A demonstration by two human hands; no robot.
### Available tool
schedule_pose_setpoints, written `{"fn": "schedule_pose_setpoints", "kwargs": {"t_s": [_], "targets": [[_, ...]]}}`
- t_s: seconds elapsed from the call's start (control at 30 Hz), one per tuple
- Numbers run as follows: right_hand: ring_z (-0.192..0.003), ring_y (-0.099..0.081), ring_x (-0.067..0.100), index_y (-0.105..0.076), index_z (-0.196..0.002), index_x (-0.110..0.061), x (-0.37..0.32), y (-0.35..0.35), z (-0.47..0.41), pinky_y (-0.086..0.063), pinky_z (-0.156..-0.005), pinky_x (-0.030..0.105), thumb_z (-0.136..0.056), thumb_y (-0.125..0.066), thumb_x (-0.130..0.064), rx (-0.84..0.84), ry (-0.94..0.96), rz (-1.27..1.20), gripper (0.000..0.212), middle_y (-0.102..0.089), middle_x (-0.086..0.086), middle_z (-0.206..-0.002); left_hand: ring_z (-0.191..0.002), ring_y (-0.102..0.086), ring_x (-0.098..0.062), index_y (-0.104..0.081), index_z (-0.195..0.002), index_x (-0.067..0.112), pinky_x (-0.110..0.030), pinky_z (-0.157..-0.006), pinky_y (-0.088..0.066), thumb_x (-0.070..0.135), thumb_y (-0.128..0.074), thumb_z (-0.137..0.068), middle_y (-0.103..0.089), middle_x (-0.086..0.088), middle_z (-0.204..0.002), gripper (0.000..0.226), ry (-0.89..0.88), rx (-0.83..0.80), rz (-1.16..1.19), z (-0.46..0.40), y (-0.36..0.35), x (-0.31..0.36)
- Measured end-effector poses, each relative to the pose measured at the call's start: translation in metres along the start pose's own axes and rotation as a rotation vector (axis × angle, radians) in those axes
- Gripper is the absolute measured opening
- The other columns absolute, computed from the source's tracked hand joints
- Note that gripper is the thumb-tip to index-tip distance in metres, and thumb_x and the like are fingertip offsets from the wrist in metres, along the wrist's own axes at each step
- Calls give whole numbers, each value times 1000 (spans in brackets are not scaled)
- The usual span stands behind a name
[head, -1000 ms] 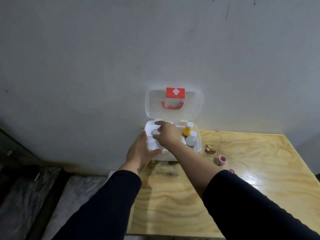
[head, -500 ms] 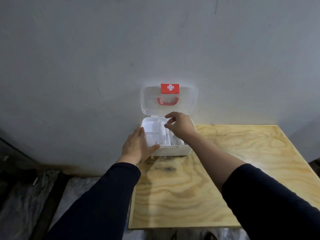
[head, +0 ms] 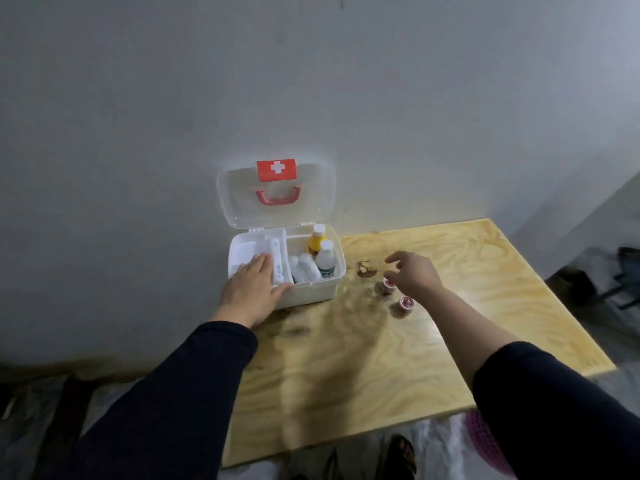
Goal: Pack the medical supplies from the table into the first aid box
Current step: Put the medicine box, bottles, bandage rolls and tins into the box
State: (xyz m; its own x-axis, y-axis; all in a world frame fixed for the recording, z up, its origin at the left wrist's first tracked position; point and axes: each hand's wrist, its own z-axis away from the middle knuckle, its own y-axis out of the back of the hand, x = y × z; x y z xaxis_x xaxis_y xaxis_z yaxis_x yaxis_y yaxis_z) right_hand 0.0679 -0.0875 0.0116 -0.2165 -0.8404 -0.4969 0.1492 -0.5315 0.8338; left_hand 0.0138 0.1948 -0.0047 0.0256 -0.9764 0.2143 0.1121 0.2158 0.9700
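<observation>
The white first aid box (head: 313, 293) stands open at the table's back left corner, its clear lid (head: 277, 192) leaning on the wall. Inside its right half are a yellow bottle (head: 317, 241), a clear bottle with a white cap (head: 325, 259) and white rolls (head: 304, 268). A white packet (head: 277, 263) lies in the left tray. My left hand (head: 251, 289) rests flat on the box's front left corner. My right hand (head: 412, 271) hovers with fingers apart just above a small pink-topped tape roll (head: 388, 283). A second such roll (head: 404, 303) sits nearer me.
The plywood table (head: 363, 358) ends close on the left, front and right. A small brown scrap (head: 365, 268) lies right of the box. The grey wall stands directly behind the box. Sandals and a pink object lie on the floor below the front edge.
My right hand has left the box and moved right, over the tape rolls. My left hand stays on the box. The camera has shifted, bringing the rolls back into view.
</observation>
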Motion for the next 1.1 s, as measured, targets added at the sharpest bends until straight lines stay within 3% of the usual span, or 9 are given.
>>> {"fn": "schedule_pose_setpoints", "kwargs": {"t_s": [0.1,0.2,0.3,0.43,0.5,0.57,0.87,1.0,1.1], "targets": [[-110,-59,33,-52,-131,-22,30,-15,0,-48,-92,35,-83,-67,-31,-60,-31,76,51,-61,14,-124,-146,-17,-22,-13,-152,10,-37,-118,-18,60,-34,-93,-14,-3,-161,80,10,-7,24,-3,-6,-4],[-122,-44,39,-32,-144,-32,45,-31,-2,-43,-101,41,-82,-63,-22,-131,22,188,70,-43,13,-139,-148,-11,-19,-10,-152,11,-36,-119,-14,61,-31,-92,-10,-2,-161,81,8,1,12,-4,-10,-5],[-127,-32,42,-21,-145,-40,49,-39,-6,-43,-100,47,-87,-57,-18,-172,108,330,72,-27,8,-149,-148,-8,-17,-8,-153,11,-34,-119,-10,60,-28,-93,-8,-2,-162,80,3,9,-5,-3,-12,-4],[-114,-43,37,-43,-132,-29,49,-44,-8,-50,-84,42,-85,-51,0,-119,185,388,55,-41,9,-133,-148,-6,-16,-6,-153,11,-33,-119,-7,59,-27,-94,-6,-2,-162,79,9,15,-9,0,-15,-4],[-106,-47,34,-51,-119,-25,50,-48,-5,-45,-69,35,-84,-48,5,-44,206,385,46,-48,9,-121,-148,-5,-15,-6,-153,11,-32,-119,-6,60,-25,-93,-5,-2,-162,79,3,15,-20,0,-16,-4],[-103,-48,32,-54,-114,-25,53,-51,-2,-39,-64,32,-87,-46,4,3,216,396,41,-52,8,-115,-148,-5,-16,-6,-153,11,-32,-119,-6,60,-25,-93,-5,-2,-162,79,1,17,-24,-1,-17,-5],[-107,-54,31,-59,-123,-32,33,-25,-7,-48,-67,32,-98,-46,-20,147,303,254,31,-59,5,-114,-148,-5,-16,-5,-153,11,-35,-120,-7,65,-31,-90,-6,-2,-162,87,21,-39,-1,-6,-10,-6],[-108,-56,28,-56,-128,-34,-13,3,-10,-50,-73,36,-97,-48,-30,230,399,143,32,-63,2,-115,-148,-8,-21,-5,-152,11,-39,-118,-16,71,-41,-83,-5,-3,-162,98,111,78,83,1,-3,-10],[-108,-60,26,-56,-127,-26,-52,15,-11,-53,-80,39,-93,-56,-33,233,437,89,35,-64,3,-121,-148,-8,-22,-5,-152,11,-39,-117,-18,78,-45,-74,-3,-4,-162,111,211,111,175,7,2,-17]]}}
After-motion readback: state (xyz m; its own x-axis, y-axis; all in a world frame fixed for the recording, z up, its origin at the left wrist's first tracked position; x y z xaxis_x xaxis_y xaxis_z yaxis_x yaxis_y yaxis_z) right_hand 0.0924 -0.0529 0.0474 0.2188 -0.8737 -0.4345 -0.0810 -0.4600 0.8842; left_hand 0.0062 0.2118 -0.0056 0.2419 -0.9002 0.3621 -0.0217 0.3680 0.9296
